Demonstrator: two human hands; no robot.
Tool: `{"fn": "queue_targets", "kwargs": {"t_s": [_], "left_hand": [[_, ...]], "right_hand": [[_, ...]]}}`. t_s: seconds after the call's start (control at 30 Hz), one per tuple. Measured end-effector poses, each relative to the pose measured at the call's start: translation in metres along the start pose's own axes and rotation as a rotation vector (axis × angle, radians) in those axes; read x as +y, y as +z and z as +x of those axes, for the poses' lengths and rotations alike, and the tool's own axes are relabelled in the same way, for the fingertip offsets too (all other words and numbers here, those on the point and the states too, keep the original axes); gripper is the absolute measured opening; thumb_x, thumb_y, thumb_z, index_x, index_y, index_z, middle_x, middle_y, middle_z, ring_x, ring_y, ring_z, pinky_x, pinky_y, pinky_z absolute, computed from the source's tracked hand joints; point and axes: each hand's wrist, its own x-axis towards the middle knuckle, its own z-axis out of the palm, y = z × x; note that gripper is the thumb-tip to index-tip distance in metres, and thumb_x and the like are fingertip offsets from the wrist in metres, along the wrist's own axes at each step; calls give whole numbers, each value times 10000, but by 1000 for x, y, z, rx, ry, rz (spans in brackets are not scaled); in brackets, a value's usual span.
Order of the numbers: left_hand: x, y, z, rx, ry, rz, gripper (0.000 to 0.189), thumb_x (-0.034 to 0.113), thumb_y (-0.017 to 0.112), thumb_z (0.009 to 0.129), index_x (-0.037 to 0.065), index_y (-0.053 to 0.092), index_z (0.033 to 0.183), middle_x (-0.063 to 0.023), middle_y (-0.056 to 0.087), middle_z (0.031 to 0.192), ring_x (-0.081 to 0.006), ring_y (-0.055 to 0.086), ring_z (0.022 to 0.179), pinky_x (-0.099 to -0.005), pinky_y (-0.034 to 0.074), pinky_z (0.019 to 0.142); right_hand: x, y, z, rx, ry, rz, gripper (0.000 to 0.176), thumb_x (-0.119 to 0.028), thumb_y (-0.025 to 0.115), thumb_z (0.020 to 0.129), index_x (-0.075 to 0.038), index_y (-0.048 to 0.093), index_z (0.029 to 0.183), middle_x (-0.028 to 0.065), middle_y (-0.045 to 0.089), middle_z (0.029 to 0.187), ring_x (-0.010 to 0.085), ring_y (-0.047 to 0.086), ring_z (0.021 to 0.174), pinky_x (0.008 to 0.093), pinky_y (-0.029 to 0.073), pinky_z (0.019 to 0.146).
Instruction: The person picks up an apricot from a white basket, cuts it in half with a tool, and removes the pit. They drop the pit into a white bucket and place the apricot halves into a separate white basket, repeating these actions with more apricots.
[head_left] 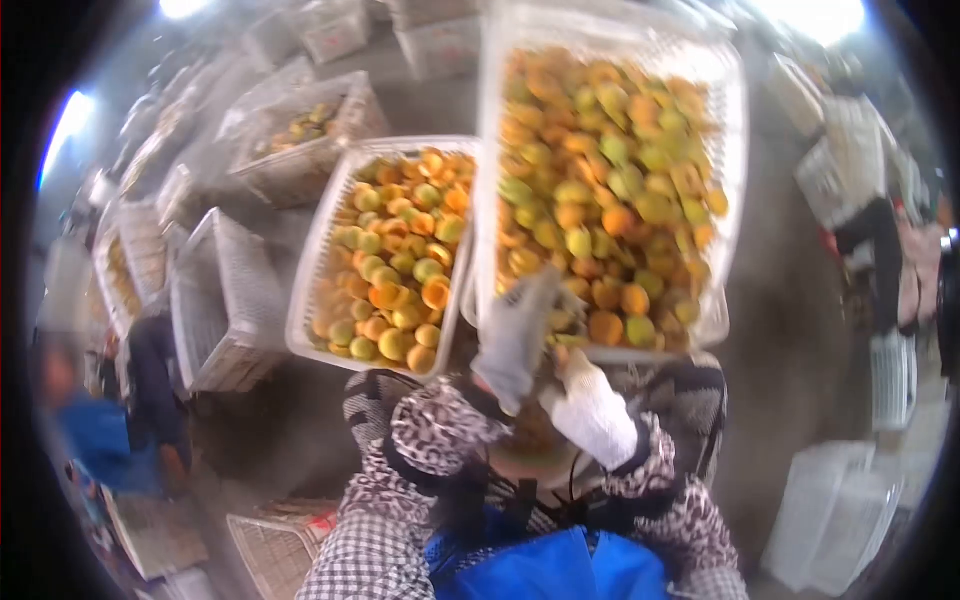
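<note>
A white plastic crate [738,130] full of yellow-green and orange fruit, which look like apricots [615,190], stands in front of my knees. My left hand [515,335], in a grey glove, is at this crate's near left corner, beside the fruit; motion blurs its fingers. Close by on the right is my right hand [592,410] in a white glove, just below the crate's near edge. Its fingers are bent together, and what they hold, if anything, is hidden. A second white crate [310,270] on the left contains similar fruit, many in hollow halves.
An upright white crate [235,310] stands farther left, with a part-filled crate [290,170] behind it. White containers [835,515] are at the right. A person in blue [105,435] is at the left edge. A wicker-like basket [275,550] lies near my left side.
</note>
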Motion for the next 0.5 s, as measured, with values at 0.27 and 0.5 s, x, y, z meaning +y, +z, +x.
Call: {"fn": "queue_targets", "kwargs": {"t_s": [0.27, 0.5], "left_hand": [[11, 14, -3, 97, -225, 152, 330, 329, 553, 969, 26, 566, 838, -87, 579, 693, -184, 572, 550, -293, 495, 466], [5, 11, 0, -23, -289, 128, 335, 355, 575, 944, 29, 588, 868, -75, 590, 714, -201, 563, 548, -298, 434, 355]], "right_hand": [[-17, -16, 4, 207, -224, -271, 276, -247, 605, 849, -3, 610, 977, 138, 640, 783, 262, 643, 697, 350, 509, 626], [15, -33, -1, -438, 101, 606, 161, -150, 571, 861, -22, 530, 950, 37, 514, 575, 124, 480, 399, 248, 375, 355]]}}
